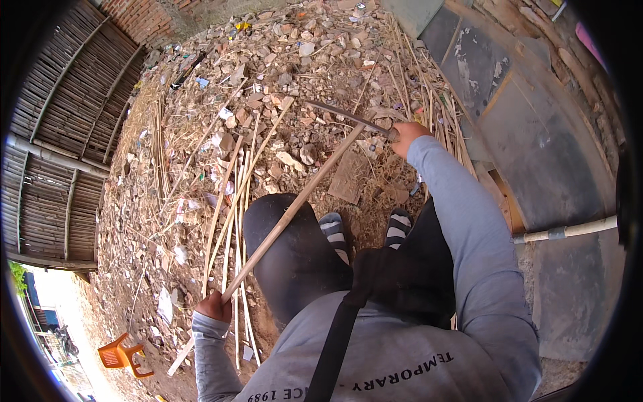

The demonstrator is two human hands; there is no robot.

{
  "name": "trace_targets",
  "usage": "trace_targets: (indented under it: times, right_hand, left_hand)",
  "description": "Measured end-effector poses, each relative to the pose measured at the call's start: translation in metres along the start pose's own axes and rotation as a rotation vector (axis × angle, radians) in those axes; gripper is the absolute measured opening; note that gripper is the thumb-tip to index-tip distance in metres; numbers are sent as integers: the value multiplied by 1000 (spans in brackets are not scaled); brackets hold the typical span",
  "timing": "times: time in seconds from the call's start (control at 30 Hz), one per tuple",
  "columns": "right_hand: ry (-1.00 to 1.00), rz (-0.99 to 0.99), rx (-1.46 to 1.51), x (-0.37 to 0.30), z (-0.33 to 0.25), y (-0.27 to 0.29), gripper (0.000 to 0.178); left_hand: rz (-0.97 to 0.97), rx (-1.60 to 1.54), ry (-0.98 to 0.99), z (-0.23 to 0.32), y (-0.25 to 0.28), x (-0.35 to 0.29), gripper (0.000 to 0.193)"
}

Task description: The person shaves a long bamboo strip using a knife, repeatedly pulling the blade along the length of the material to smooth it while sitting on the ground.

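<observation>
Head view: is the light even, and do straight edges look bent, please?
Head view: uneven light, the ground left of the chair nearly white; head view: the wall looks bent near the picture's edge; head view: left hand, right hand and stick look fairly sharp.

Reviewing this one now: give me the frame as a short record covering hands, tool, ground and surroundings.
Left hand: closed around a long pale strip
Strip position: slanting across the view over the left thigh
Right hand: gripping a dark long-bladed knife
Knife and strip: crossing near the strip's far end; contact unclear
Ground: rubble, with more pale strips lying left of the legs
Surroundings: slatted wall at left, orange chair lower left
</observation>
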State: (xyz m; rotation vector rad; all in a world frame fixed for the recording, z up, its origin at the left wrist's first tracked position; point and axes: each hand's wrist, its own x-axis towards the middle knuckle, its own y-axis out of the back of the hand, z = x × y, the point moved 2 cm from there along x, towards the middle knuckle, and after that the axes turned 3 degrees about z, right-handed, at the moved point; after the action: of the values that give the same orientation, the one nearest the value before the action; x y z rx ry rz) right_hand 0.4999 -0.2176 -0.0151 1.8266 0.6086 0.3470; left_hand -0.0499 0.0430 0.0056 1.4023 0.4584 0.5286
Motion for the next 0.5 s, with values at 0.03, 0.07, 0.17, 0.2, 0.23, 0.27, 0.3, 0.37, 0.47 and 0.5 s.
trace_targets:
  times: [0.03, 0.07, 0.17, 0.2, 0.23, 0.27, 0.3, 0.37, 0.47, 0.5]
  right_hand:
    - [63, -35, 0, -1, -8, 3, 29]
    - [122, -80, 5, -7, -21, 6, 27]
    - [318, -189, -165, -28, -54, 17, 25]
    - [336, -207, -227, -32, -57, 21, 28]
    - [333, -205, -225, -27, -48, 19, 28]
    - [180, -148, -120, -14, -29, 15, 32]
    - [26, -88, -18, -3, -7, 12, 37]
    - [-102, 5, 55, 19, 34, -6, 40]
    - [-264, 65, 152, 25, 61, -8, 50]
    - [-303, 42, 167, 23, 67, -7, 57]
  left_hand:
    - [2, 1, 0, 0, -1, 0, 21]
    - [-3, -18, -1, -3, -3, -3, 21]
    - [-3, -44, 1, -4, -11, -5, 21]
    - [11, -46, 14, -3, -11, -4, 20]
    - [11, -45, 11, -3, -12, -3, 20]
    - [15, -44, 6, -2, -12, -2, 20]
    - [21, -46, -2, -2, -13, 1, 20]
    - [42, -62, -13, -12, -13, 1, 20]
    - [30, -77, -6, -13, -12, -9, 20]
    - [-2, -71, 4, -9, -13, -11, 20]
